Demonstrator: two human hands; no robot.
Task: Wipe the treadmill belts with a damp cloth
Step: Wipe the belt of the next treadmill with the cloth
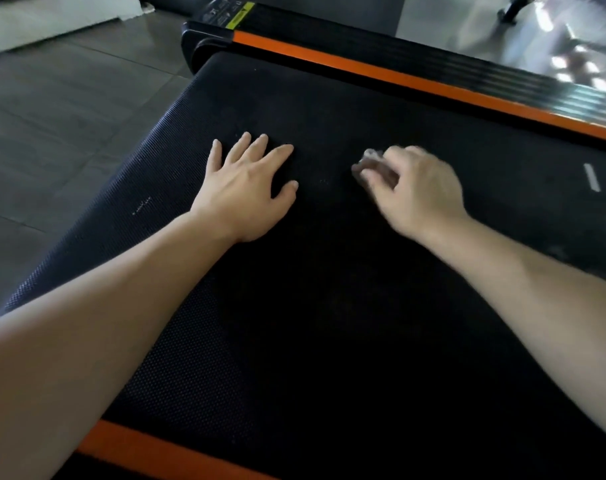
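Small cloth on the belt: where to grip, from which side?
Probably the bunched top of the cloth, from above, as the right hand grips it now. It is a small wad on the flat belt, so no free edge shows for a side pinch.

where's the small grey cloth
Head view, right of centre: the small grey cloth is bunched in the right hand on the black textured treadmill belt.

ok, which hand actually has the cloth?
The right hand: its fingers curl round the small grey cloth on the belt; the left hand lies flat, fingers spread, holding nothing.
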